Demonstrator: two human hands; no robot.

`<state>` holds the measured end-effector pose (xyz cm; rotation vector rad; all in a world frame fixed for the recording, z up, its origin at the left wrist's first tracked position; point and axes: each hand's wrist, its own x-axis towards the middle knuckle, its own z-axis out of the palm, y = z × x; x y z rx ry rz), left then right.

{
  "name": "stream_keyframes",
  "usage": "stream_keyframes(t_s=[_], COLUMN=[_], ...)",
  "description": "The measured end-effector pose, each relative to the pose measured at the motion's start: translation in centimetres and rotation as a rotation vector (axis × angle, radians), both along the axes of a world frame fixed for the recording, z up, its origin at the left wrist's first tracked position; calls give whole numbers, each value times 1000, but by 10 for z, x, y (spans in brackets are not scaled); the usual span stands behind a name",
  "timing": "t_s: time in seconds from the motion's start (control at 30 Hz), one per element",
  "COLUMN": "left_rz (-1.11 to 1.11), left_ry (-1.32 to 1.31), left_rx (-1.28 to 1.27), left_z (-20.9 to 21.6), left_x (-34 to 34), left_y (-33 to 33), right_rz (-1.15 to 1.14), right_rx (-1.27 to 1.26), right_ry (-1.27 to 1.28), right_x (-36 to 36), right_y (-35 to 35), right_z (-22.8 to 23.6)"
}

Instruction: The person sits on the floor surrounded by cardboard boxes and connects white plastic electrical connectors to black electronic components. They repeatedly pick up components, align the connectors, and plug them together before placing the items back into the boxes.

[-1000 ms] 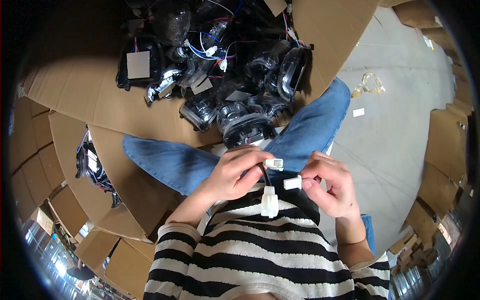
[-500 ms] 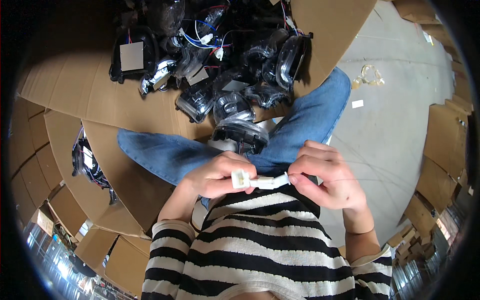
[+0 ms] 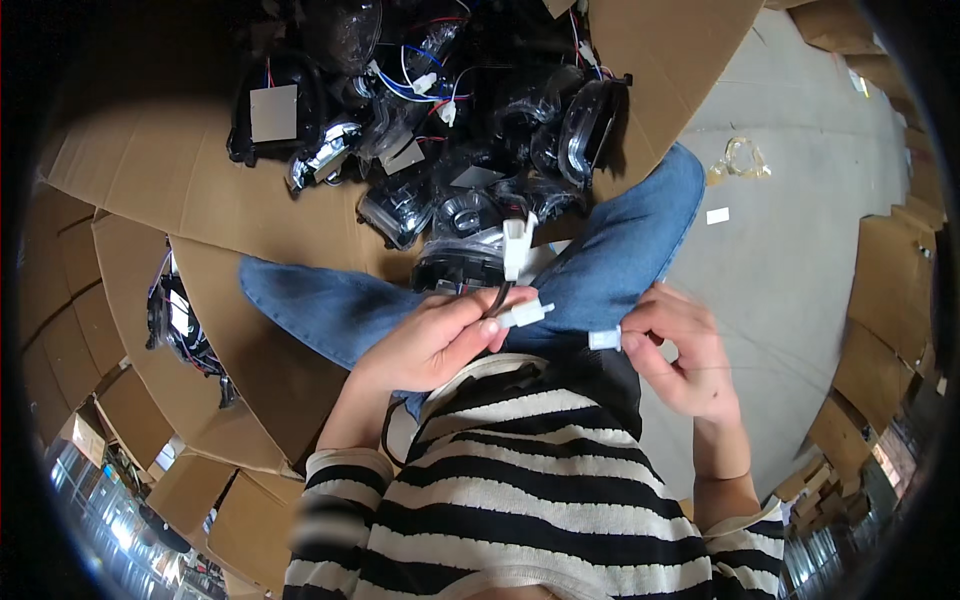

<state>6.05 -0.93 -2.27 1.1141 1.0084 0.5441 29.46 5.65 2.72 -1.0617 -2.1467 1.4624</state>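
Between the thumb and fingers of my left hand (image 3: 440, 340) is a white plug connector (image 3: 526, 314), its narrow tip pointing right. A second, larger white connector (image 3: 516, 247) sticks up beyond those fingers on a dark cable (image 3: 499, 299) that passes through the hand. My right hand (image 3: 682, 345), to the right, pinches a small pale bluish-white plastic piece (image 3: 604, 340). A gap separates this piece from the plug connector. Just beyond my left hand, between my legs, sits a lamp unit (image 3: 455, 268) with a clear lens and black housing, partly hidden.
Ahead lies a pile of plastic-wrapped lamp units (image 3: 470, 180) with loose wires on a large cardboard box (image 3: 200, 190). More lamp parts (image 3: 180, 320) show in a carton at left. Tape scraps (image 3: 740, 158) and a white paper piece (image 3: 717, 216) lie on the grey floor at right.
The small pale piece has come apart from the plug connector and moved right with my right hand. The larger connector has swung from beside my left hand to upright beyond it.
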Motion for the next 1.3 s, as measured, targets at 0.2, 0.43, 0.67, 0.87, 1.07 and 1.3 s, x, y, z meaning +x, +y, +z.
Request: stream_keyframes(t_s=[0.2, 0.43, 0.67, 0.87, 1.07, 1.3], left_rz=[28, 247, 343, 322, 303, 155], left_ry=[-166, -14, 35, 56, 211, 408], left_rx=[73, 343, 338, 446, 521, 664], left_z=[-5, -5, -9, -11, -12, -1], left_x=[-7, -1, 10, 7, 3, 9], left_y=[-5, -9, -15, -13, -22, -32], right_rz=[38, 78, -5, -71, -66, 7], right_rx=[-53, -84, -140, -135, 71, 75], right_ry=[54, 109, 207, 212, -2, -4], right_x=[-6, -16, -20, -16, -13, -8], right_y=[0, -5, -7, -8, -10, -11], right_z=[2, 2, 11, 13, 12, 4])
